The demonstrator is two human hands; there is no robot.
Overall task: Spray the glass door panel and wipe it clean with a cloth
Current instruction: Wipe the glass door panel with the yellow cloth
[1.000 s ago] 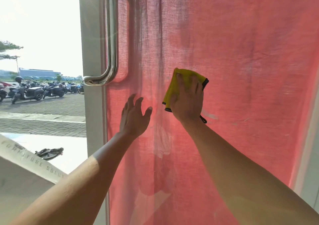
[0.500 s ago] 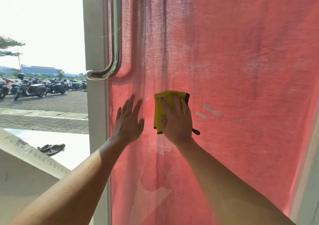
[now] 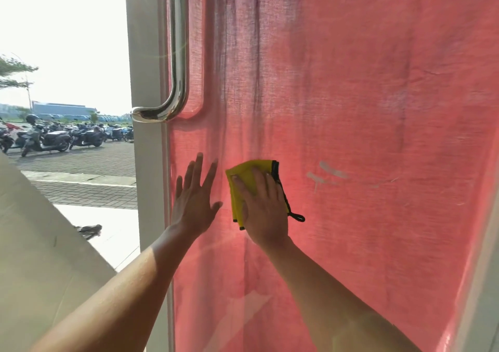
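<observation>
Head | left hand (image 3: 193, 206) fingers spread on glass panel (image 3: 378, 108) beside frame (image 3: 147, 162) | right hand (image 3: 266, 206) fingers straight, pressing cloth (image 3: 243, 172)

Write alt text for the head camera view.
A person's right hand presses a folded yellow cloth flat against a glass door panel backed by red fabric, while the left hand rests open on the glass beside it. Pale smears lie to the cloth's right; a steel handle hangs above, parked scooters outside.

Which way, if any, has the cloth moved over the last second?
Yes. The cloth under the right hand has slid down and slightly left, from about level with the lower bend of the handle to well below it.
</observation>
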